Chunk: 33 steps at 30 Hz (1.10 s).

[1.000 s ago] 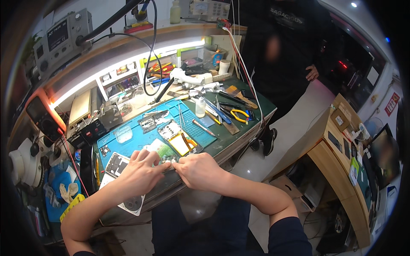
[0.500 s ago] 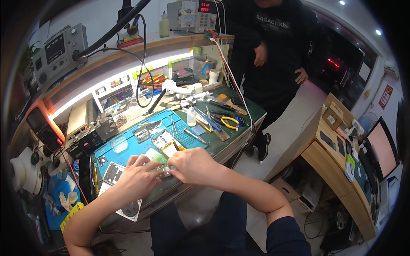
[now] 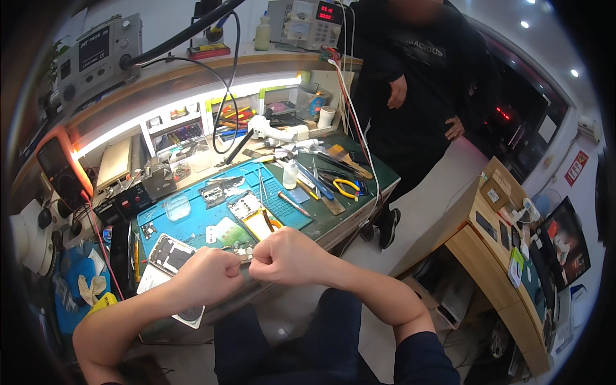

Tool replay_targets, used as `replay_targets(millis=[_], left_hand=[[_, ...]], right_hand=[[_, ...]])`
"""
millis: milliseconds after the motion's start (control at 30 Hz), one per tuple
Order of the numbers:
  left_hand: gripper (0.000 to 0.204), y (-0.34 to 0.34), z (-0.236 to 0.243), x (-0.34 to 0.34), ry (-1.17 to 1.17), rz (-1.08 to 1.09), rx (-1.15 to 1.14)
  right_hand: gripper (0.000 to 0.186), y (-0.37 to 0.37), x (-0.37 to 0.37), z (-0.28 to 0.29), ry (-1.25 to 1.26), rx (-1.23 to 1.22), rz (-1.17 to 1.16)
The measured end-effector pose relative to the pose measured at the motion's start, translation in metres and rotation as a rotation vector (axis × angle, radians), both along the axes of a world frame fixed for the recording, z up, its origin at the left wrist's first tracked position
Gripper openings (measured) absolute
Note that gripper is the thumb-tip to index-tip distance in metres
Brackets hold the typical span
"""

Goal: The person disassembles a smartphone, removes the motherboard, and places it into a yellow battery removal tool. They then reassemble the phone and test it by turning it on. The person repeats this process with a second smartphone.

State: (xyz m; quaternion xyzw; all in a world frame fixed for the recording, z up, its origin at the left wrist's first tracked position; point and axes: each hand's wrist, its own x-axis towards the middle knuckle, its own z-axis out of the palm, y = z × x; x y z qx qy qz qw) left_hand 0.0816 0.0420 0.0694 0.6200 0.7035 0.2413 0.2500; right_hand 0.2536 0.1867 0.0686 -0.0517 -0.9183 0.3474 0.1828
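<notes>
Circuit board [image 3: 243, 251] | left hand [image 3: 215, 273] at its 8 o'clock, right hand [image 3: 285, 258] at 3 | fingers curled; can't tell what they pinch

Head view, single: left fisheye of a head-worn pair; upright, unmirrored. Looks down and forward from above the wearer's lap [image 3: 333, 333]; hands [image 3: 285, 256] near, bench [image 3: 385, 176] beyond, floor [image 3: 417, 199] rightward; edges bowed toward rim.

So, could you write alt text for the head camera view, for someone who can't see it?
A person's left hand and right hand, both curled closed, nearly meet at a cluttered workbench; anything inside them is hidden. Just beyond, an opened phone lies on a blue mat, and another person stands at upper right.
</notes>
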Motion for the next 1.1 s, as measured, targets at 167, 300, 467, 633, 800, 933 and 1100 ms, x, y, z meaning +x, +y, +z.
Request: replay_targets(millis=[167, 300, 467, 633, 800, 933, 1100], left_hand=[[0.027, 0.003, 0.005, -0.003, -0.073, 0.055, 0.062], [0.028, 0.005, 0.003, -0.003, -0.059, 0.071, 0.044], [0.03, 0.003, -0.001, -0.008, -0.031, 0.078, 0.036], [0.031, 0.003, 0.0, -0.008, -0.039, 0.082, 0.022], [0.018, 0.008, 0.001, -0.008, 0.186, 0.024, 0.002], [0.043, 0.013, -0.02, -0.013, 0.357, -0.105, 0.289], [0.065, 0.016, -0.029, -0.019, 0.423, -0.1, 0.179]], right_hand=[[0.032, 0.003, -0.003, 0.002, -0.035, -0.034, -0.044], [0.032, 0.006, -0.002, -0.003, -0.052, -0.045, -0.071], [0.032, 0.006, -0.004, -0.007, -0.047, -0.008, -0.075], [0.032, 0.007, -0.004, -0.006, -0.071, -0.023, -0.092], [0.032, 0.009, -0.005, -0.012, -0.085, 0.002, -0.115], [0.032, 0.012, -0.003, -0.01, -0.08, 0.101, -0.144], [0.035, 0.011, 0.016, 0.061, 0.183, -0.188, -0.186]])
